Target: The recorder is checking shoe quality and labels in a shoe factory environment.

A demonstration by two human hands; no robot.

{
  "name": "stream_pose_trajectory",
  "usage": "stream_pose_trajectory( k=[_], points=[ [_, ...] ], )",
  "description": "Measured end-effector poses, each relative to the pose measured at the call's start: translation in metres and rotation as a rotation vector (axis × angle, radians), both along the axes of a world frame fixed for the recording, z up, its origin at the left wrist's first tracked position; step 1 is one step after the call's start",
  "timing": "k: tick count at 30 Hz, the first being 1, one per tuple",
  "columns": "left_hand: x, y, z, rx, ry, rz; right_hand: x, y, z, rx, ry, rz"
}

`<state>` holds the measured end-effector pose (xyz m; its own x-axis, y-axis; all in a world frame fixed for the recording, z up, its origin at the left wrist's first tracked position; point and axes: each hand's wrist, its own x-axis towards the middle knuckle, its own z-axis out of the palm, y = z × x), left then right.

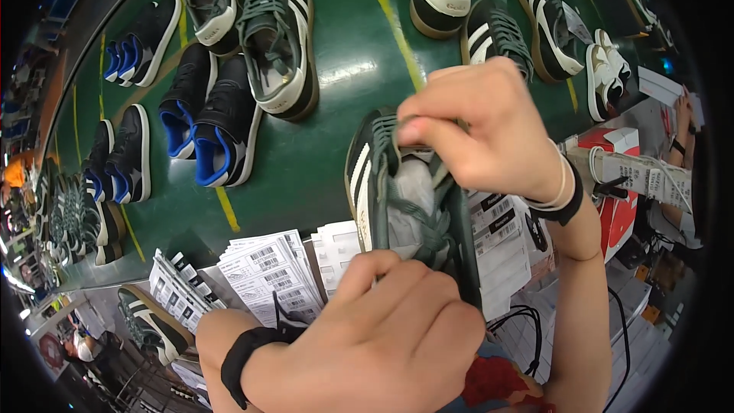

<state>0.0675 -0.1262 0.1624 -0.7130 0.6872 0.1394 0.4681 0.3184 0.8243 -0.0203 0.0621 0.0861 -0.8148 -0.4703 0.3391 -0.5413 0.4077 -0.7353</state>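
A dark green sneaker point(364, 183) with white side stripes and green laces lies in front of me, partly over the table's near edge. Pale crumpled paper point(413, 191) shows in its opening, and loose lace loops cross over it. My right hand point(482, 126) pinches a dark strip at the upper part of the sneaker, thumb and fingers pressed together; whether this is lace or tongue I cannot tell. Curled over the sneaker's near end is my left hand point(375, 336), its fingertips hidden. A second shoe may lie against this one; the hands cover too much.
Several green sneakers point(277, 46) and black shoes with blue linings point(225, 130) stand on the green table point(344, 69). Stacks of printed label sheets point(267, 268) lie along the near edge. At right are a red box point(618, 222), black cables point(527, 321) and another person's hand point(683, 116).
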Motion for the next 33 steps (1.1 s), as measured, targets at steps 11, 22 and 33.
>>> stream_pose_trajectory(
  k=[11, 22, 33],
  points=[
    [-0.069, -0.164, -0.159, -0.657, 0.237, 0.912, -0.109, -0.072, -0.039, 0.364, 0.240, -0.190],
    [-0.033, -0.108, -0.061, -0.285, 0.061, 0.525, -0.070, -0.088, -0.049, 0.412, 0.493, 0.001],
    [0.000, -0.062, -0.014, -0.051, -0.158, 0.107, -0.013, -0.059, -0.008, 0.070, -0.848, 0.230]
  ],
)
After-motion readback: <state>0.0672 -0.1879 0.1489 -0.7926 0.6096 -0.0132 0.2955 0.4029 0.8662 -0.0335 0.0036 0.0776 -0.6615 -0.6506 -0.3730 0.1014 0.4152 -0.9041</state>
